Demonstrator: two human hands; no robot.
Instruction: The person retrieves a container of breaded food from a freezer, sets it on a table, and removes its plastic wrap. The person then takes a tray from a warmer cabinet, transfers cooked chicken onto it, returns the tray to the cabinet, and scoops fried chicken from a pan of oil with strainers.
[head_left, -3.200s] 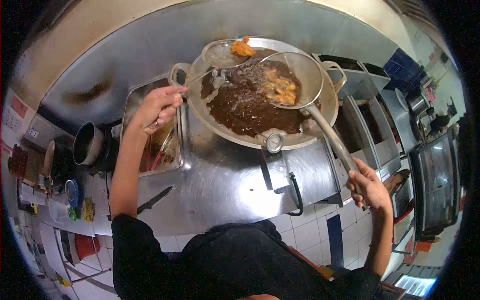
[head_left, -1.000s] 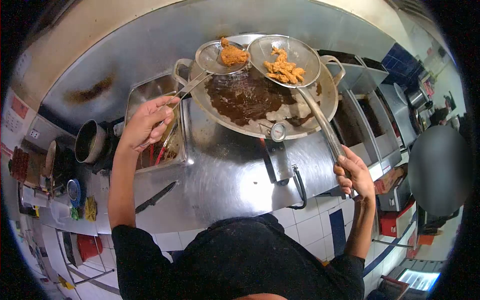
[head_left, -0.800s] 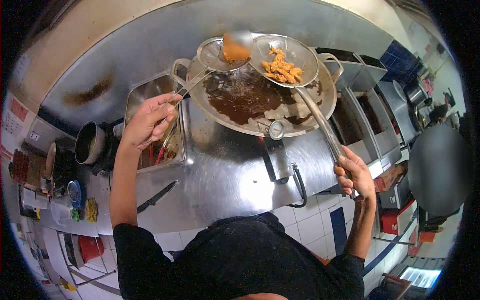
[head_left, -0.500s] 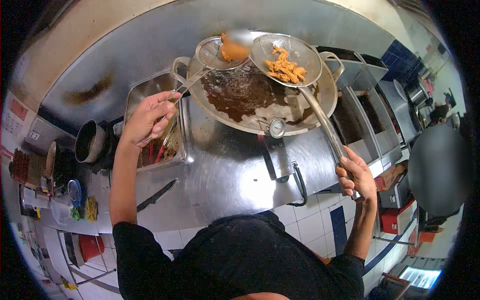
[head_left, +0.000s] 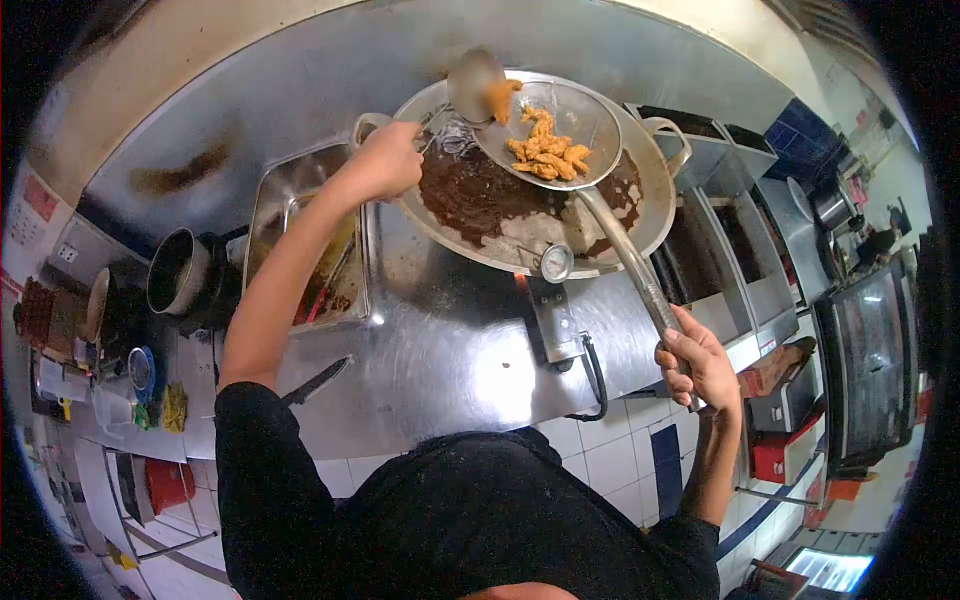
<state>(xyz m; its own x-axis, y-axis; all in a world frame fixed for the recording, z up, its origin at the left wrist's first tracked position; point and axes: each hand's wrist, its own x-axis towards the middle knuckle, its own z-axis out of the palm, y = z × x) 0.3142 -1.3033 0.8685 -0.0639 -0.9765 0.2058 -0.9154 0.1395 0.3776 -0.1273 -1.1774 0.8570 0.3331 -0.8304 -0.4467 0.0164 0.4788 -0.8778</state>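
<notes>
My left hand (head_left: 390,162) is closed round the handle of a small strainer (head_left: 472,82), which is tipped up on its side over the back of a wide pan (head_left: 450,235) of dark frying oil. A golden fried piece (head_left: 502,100) is at its edge, beside the larger mesh strainer (head_left: 600,125); whether it still touches the small one I cannot tell. My right hand (head_left: 700,362) grips the long metal handle of the larger strainer. Several fried pieces (head_left: 548,160) lie in that strainer, above the oil. A dial thermometer (head_left: 556,262) sits at the pan's near rim.
Left of the pan is a metal tray (head_left: 365,285) with red-handled tongs (head_left: 325,295). A knife (head_left: 318,380) lies on the steel counter (head_left: 430,360). A deep pot (head_left: 178,272) stands farther left. Rectangular fryer wells (head_left: 690,250) are on the right.
My left hand has moved up and right, and the small strainer has tilted from flat to on its side, its fried piece shifting toward the larger strainer. The larger strainer has moved slightly left.
</notes>
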